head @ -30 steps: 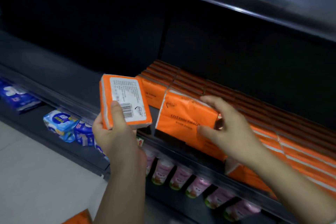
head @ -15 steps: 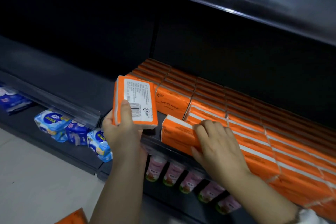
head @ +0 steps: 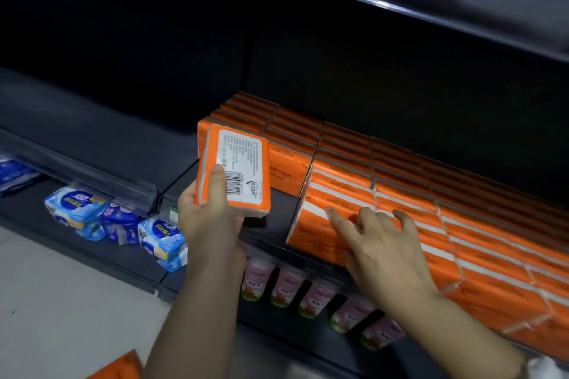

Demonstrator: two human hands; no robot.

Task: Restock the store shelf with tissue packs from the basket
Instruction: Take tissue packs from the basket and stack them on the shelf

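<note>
Orange wrap, white barcode label: one tissue pack (head: 237, 169) upright in the left grip (head: 209, 224), clenched round its lower end, thumb on the label, above the near edge of the shelf (head: 277, 212). Right grip (head: 385, 243) released, fingers spread flat on the near-left pack (head: 317, 224) of the orange rows (head: 400, 163), too many to count. Between the two, a bare strip of shelf. Below, five pink packs (head: 286, 286); further left, three blue packs (head: 74, 206).
</note>
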